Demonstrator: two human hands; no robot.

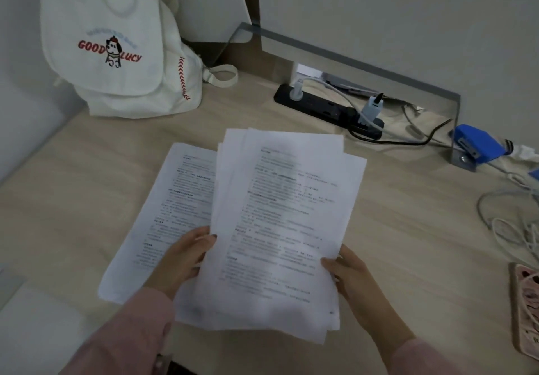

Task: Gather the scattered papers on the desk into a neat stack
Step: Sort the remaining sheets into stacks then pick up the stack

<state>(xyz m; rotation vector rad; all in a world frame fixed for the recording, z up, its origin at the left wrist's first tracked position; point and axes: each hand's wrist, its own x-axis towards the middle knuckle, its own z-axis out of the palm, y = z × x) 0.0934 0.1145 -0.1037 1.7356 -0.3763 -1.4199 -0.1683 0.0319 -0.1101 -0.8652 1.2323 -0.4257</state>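
Observation:
A bundle of printed white papers (280, 223) is held above the middle of the wooden desk (73, 199), its sheets fanned unevenly at the top and bottom edges. My left hand (183, 258) grips the bundle's left edge, thumb on top. My right hand (353, 281) holds the right edge near the lower corner, thumb on the front sheet. One more printed sheet (163, 217) lies flat on the desk to the left, partly covered by the bundle and my left hand.
A white cloth backpack (116, 45) stands at the back left. A black power strip (326, 109) with chargers and cables lies behind the papers. A blue box (478, 145), white cables (510, 229) and a pink phone (525, 310) sit at the right.

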